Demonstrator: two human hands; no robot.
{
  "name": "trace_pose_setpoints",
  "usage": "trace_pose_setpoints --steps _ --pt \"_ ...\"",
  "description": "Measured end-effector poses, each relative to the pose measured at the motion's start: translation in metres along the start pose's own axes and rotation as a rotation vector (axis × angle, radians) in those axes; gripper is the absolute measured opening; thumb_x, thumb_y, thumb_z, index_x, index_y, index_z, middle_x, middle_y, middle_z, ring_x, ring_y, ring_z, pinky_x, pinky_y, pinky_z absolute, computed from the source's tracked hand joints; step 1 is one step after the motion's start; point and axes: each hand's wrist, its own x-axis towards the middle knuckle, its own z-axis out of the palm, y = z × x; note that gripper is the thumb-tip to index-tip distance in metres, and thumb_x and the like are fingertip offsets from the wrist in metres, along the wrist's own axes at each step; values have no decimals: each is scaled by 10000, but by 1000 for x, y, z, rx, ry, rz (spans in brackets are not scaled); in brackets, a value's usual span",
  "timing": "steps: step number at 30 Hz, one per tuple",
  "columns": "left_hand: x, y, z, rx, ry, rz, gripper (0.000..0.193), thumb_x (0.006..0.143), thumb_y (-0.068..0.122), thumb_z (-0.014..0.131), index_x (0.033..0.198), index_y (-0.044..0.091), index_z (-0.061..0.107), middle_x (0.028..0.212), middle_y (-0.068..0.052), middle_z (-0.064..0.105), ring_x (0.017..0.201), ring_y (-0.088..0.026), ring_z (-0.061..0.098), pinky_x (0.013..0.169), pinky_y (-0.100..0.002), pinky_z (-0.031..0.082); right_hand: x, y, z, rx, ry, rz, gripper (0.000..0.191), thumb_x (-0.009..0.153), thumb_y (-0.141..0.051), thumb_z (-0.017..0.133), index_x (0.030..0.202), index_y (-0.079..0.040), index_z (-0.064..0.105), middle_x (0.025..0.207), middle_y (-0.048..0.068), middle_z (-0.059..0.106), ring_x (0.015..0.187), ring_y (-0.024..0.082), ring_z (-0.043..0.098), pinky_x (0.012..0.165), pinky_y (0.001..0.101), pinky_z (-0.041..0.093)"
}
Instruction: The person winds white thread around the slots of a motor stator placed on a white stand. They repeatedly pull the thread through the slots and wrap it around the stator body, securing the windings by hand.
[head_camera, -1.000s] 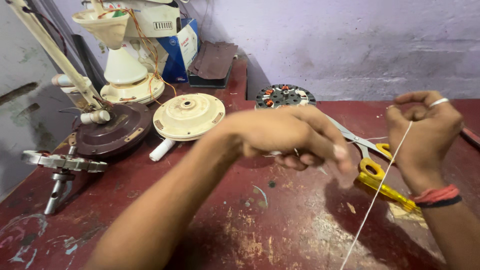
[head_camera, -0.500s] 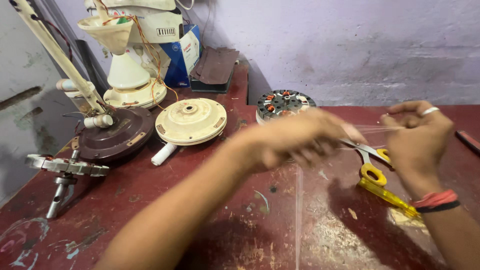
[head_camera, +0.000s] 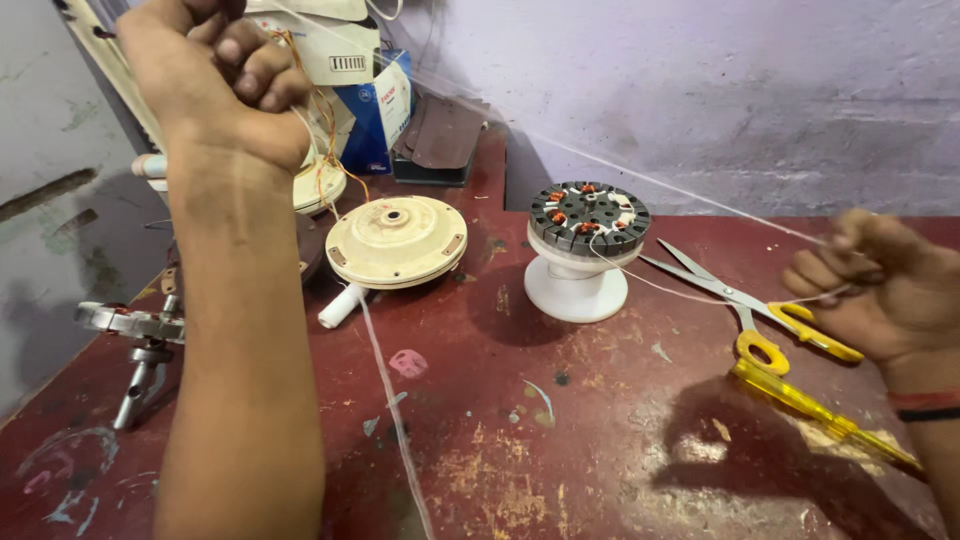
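- On the worn red bench (head_camera: 600, 440), the person's left hand (head_camera: 215, 75) is raised high at the top left, curled into a fist around a thin white string (head_camera: 640, 180).
- String runs taut from that fist, slanting down across the wall side to the right hand (head_camera: 880, 295) at the right edge; fingers there are pressed together, pinching the string. A loose tail hangs from the fist down past the forearm to the bench front.
- Between the hands: a dark stator with copper windings (head_camera: 588, 215) sitting on a white spool-shaped stand (head_camera: 572, 290); a second strand sags from it toward the right hand.
- Yellow-handled scissors (head_camera: 760, 310) lie just under the right hand, a yellow screwdriver (head_camera: 820, 415) beside them.
- Left of the stator: cream round fan cover (head_camera: 395, 240); a white tube (head_camera: 340, 305) touching its edge.
- Back corner crowded: blue box (head_camera: 385, 105), dark flat case (head_camera: 440, 140), cream housing partly hidden behind the raised arm.
- Metal fitting (head_camera: 135, 330) near the left edge.
- Front middle of the bench is bare, scuffed paint; wall closes the far side.
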Motion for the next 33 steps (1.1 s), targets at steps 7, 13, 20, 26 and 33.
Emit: trace_pose_setpoints --steps 7,13,20,26,33 --pt "-1 2 -4 215 -22 126 213 848 145 658 661 105 562 518 34 372 401 -116 288 427 -328 227 9 -2 -13 -742 440 245 126 850 -201 681 904 -94 720 641 -74 407 564 94 343 509 303 255" --pt "-37 -27 40 933 -513 -168 160 888 216 731 918 70 789 609 82 534 504 -25 397 441 -231 262 15 26 46 -2045 255 795 489 917 -589 688 954 -118 813 701 78 625 590 157 509 565 334 407" --pt "-99 -115 95 1108 -1100 -328 272 893 311 726 1046 104 812 945 -17 820 866 -89 747 816 -263 563 -21 47 134 -1194 -3 -415 468 951 -349 698 1253 -4 603 1102 74 661 996 182 635 830 389 549" --pt "-116 -149 99 1218 -1311 -376 309 930 340 672 1010 74 809 820 -20 765 729 -120 682 692 -297 549 -29 62 124 -225 -197 308 338 1086 -215 558 1052 94 687 683 142 627 562 229 577 526 401 487" --pt "-55 -95 61 1218 -981 -385 242 957 250 712 1016 35 805 733 41 639 647 -63 520 581 -252 440 -10 8 49 -77 385 -195 313 1172 -304 527 941 -112 615 592 -75 350 539 74 325 570 259 342"
